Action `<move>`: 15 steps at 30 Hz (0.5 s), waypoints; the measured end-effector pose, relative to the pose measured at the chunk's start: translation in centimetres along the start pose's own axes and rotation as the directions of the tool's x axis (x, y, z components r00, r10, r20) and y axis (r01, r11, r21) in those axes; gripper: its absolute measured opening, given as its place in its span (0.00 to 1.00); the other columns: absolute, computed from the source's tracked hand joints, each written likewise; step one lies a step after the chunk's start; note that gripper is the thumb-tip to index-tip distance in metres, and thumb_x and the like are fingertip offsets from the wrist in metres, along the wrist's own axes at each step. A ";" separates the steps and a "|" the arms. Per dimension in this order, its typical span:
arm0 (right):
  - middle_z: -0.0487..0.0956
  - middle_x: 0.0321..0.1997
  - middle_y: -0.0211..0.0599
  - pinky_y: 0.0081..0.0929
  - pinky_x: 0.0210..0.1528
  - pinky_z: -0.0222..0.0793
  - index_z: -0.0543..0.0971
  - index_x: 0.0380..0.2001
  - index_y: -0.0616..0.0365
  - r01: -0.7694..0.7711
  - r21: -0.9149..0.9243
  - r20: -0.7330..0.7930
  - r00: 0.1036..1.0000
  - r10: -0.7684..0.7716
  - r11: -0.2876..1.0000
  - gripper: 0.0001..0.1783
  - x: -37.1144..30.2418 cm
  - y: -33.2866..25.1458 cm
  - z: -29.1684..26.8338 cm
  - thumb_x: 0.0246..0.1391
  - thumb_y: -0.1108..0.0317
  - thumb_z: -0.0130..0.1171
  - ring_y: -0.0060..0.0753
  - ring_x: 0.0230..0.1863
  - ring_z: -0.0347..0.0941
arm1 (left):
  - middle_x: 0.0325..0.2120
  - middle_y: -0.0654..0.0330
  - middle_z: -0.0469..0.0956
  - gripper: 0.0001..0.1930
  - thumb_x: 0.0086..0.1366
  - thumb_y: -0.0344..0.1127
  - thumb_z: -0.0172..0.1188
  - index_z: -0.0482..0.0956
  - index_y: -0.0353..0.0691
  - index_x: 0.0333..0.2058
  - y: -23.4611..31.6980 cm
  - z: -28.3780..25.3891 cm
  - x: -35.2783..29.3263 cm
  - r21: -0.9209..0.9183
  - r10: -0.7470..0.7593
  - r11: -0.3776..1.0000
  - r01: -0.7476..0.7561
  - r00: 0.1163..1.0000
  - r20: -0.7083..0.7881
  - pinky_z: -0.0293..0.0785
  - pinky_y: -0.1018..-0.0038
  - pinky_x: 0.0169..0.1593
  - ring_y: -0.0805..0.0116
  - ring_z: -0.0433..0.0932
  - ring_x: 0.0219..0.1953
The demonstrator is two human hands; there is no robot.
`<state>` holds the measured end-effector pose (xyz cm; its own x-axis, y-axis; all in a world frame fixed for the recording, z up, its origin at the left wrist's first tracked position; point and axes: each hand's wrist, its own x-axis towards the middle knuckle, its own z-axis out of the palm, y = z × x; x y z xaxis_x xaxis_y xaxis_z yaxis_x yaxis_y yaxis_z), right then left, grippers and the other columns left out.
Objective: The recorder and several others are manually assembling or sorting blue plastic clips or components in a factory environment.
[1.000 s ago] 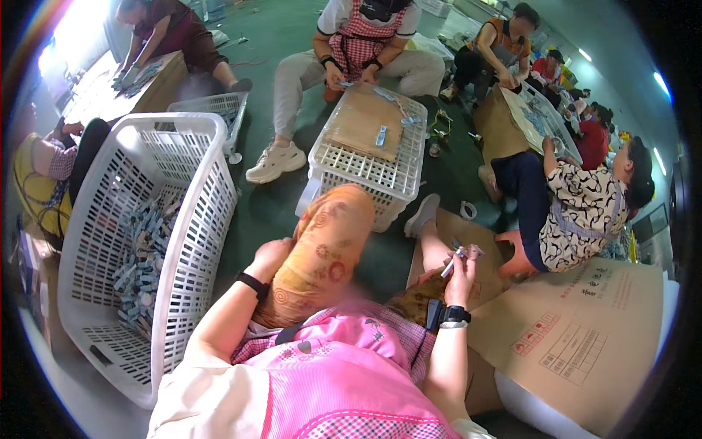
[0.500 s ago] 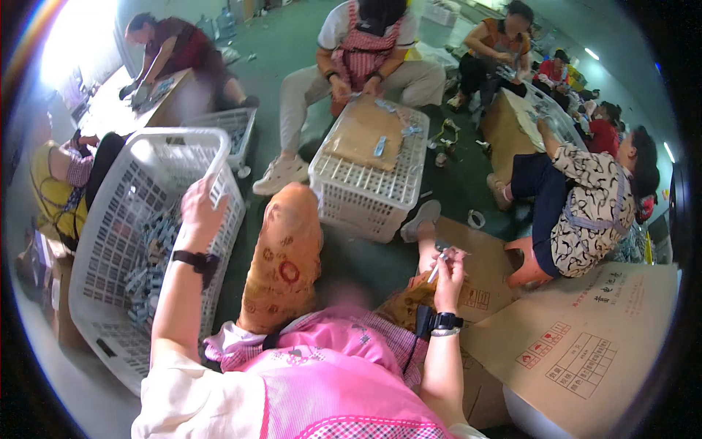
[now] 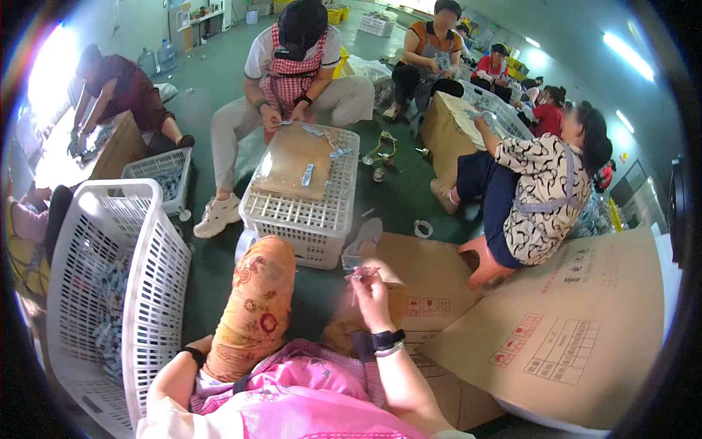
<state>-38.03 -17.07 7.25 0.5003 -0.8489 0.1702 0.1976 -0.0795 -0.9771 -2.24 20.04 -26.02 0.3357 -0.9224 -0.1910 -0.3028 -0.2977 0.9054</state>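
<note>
My right hand (image 3: 374, 301) is raised in front of my lap, its fingers closed on a small, thin pinkish-grey piece (image 3: 362, 274) whose kind I cannot make out. Down beside my orange-patterned left knee is my left hand (image 3: 202, 344), mostly hidden behind the leg, so its fingers do not show. Left of it stands a tall white slatted basket (image 3: 151, 293), tilted in view, with many small grey-blue parts (image 3: 110, 322) inside. Ahead, an upturned white crate (image 3: 296, 227) carries a cardboard sheet (image 3: 281, 164) with several small light-blue pieces (image 3: 308, 174).
Opposite, a person in a checked apron (image 3: 292, 66) works at the crate. To the right, another in a patterned shirt (image 3: 545, 190) sits on an orange stool (image 3: 482, 262). Large flattened cardboard (image 3: 468, 344) covers my right side. A tape roll (image 3: 423, 229) lies on the green floor.
My left hand has let go of the white basket's rim and dropped beside my left knee. My right hand still grips its small piece. The whole view has swung to the right.
</note>
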 end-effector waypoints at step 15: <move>0.76 0.34 0.24 0.10 0.21 0.59 0.71 0.43 0.54 -0.086 0.121 0.088 0.993 0.075 0.989 0.09 -0.1 1.4 -0.2 0.60 0.70 0.54 0.10 0.24 0.66 | 0.32 0.48 0.77 0.11 0.57 0.38 0.55 0.76 0.36 0.32 3.5 -1.7 -8.1 0.139 0.017 0.990 -0.009 0.998 -0.059 0.72 0.64 0.42 0.53 0.77 0.36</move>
<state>-37.98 -17.22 5.87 0.5862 -0.8031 0.1066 0.2544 0.0575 -0.9654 -4.51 26.87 -20.63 0.3826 -0.9112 -0.1527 -0.4269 -0.3209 0.8455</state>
